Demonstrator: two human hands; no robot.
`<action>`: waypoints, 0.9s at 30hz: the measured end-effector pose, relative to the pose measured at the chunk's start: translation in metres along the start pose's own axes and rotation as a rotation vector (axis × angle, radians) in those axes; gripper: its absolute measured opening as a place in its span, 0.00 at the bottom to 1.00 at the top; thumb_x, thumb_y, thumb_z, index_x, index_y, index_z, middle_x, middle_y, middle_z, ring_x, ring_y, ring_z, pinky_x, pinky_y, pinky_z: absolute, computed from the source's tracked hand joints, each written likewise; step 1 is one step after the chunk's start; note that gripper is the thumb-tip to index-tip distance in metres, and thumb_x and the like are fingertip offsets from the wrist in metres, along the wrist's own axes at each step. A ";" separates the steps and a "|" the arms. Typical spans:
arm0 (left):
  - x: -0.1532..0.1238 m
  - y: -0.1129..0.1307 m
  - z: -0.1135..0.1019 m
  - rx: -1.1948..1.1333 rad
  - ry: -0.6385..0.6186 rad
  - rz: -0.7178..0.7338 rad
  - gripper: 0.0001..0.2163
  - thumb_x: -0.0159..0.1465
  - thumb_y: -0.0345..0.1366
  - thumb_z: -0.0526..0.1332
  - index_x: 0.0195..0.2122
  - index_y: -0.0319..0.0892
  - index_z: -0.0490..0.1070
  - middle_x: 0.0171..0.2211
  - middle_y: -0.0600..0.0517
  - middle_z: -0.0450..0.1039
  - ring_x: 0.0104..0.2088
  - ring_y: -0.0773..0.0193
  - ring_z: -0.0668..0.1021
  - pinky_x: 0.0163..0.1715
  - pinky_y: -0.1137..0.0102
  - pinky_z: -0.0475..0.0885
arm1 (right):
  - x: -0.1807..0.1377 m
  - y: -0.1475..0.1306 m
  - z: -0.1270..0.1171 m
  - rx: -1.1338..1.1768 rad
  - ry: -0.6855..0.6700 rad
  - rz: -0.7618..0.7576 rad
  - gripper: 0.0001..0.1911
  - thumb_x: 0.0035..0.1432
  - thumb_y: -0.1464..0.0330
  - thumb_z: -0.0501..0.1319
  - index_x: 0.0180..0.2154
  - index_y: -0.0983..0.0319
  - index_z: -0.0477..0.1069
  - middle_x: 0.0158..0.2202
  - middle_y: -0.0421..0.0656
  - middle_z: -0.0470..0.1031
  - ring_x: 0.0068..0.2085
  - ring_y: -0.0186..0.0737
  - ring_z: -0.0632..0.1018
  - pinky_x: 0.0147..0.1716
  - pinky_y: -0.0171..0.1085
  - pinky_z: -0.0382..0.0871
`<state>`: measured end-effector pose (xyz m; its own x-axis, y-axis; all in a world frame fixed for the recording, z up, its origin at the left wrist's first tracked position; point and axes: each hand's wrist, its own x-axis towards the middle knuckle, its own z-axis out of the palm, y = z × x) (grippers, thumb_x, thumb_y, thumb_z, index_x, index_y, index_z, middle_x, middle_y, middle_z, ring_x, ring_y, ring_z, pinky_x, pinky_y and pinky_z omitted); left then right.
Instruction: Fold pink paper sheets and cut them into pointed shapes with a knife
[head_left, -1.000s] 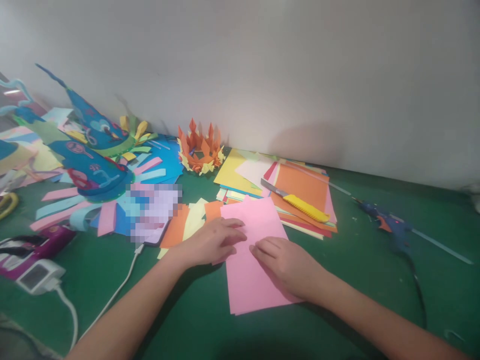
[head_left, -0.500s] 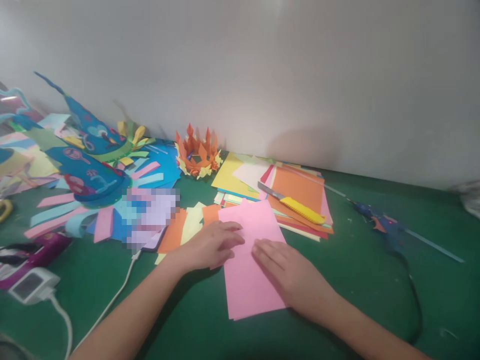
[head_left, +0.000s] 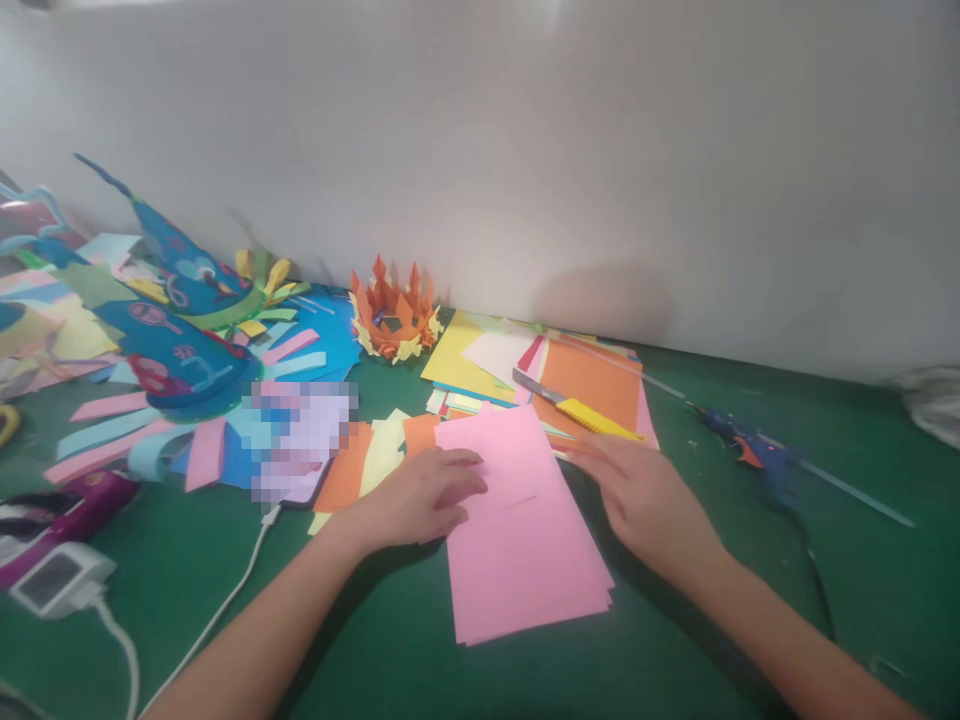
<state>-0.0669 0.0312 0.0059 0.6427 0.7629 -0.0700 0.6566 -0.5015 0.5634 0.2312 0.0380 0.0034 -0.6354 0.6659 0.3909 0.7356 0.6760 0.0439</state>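
Pink paper sheets lie stacked on the green table, their corners slightly fanned at the lower right. A short dark line, perhaps a cut or fold, crosses the top sheet. My left hand rests on the left edge of the sheets with its fingers lightly bent and apart. To the right of the paper, my right hand reaches forward with fingers stretched out, at the yellow handle of a utility knife. Whether its fingers touch the handle I cannot tell. The knife lies on a pile of coloured paper.
A blue glue gun with a glue stick lies at the right, its cord trailing forward. An orange paper crown stands by the wall. Decorated blue cone hats, a phone on a white cable and a white charger occupy the left.
My right hand has left the pink paper and moved right and forward to the knife. The sheets' lower right corner and the line are now uncovered. My left hand stays in place.
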 end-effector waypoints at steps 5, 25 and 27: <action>-0.003 0.000 0.001 0.016 0.006 0.023 0.17 0.59 0.31 0.61 0.50 0.49 0.70 0.60 0.52 0.62 0.57 0.54 0.67 0.56 0.59 0.63 | 0.012 0.036 0.021 -0.048 -0.006 0.197 0.20 0.66 0.67 0.47 0.54 0.65 0.65 0.50 0.55 0.71 0.49 0.51 0.72 0.47 0.50 0.68; -0.003 0.018 -0.002 0.043 0.026 0.022 0.10 0.60 0.26 0.56 0.41 0.44 0.67 0.45 0.51 0.66 0.39 0.62 0.73 0.37 0.68 0.69 | 0.008 0.037 0.005 0.366 -0.346 0.252 0.24 0.62 0.72 0.45 0.54 0.52 0.68 0.49 0.38 0.76 0.46 0.40 0.77 0.41 0.40 0.73; -0.003 0.018 -0.003 0.035 0.030 0.024 0.10 0.59 0.26 0.57 0.41 0.44 0.67 0.44 0.51 0.66 0.40 0.61 0.73 0.39 0.68 0.69 | 0.009 0.037 0.001 0.363 -0.385 0.217 0.24 0.63 0.71 0.44 0.55 0.50 0.67 0.45 0.39 0.77 0.42 0.40 0.77 0.37 0.40 0.73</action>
<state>-0.0581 0.0215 0.0191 0.6465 0.7623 -0.0318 0.6551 -0.5333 0.5351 0.2525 0.0689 0.0077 -0.5683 0.8227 -0.0104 0.7742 0.5304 -0.3455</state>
